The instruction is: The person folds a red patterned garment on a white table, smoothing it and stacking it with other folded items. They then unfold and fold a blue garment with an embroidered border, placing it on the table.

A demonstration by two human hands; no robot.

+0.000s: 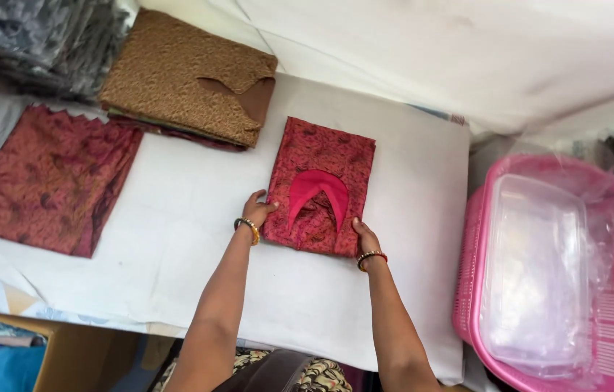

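Red cloth (320,185), folded into a neat rectangle w/ a pink neck-shaped piece on top, lies in the middle of the table (190,239), on its white cover. Left hand (257,209) presses on the cloth's lower-left edge, fingers curled on the fabric; right hand (365,234) rests at the lower-right corner, fingers flat against the edge, not a full grip. It looks like the step of squaring up the folded piece; the next move probably needs both hands to keep the fold tight so it does not open.

Around: a brown folded cloth (187,72) sits near, up-left, on other pieces. A maroon cloth (53,181) w/ zigzag edge lies well apart at left. A pink basket (612,341) w/ clear plastic bags (539,268) stands beside the table at right. Nothing lies between the hands and the cloth.
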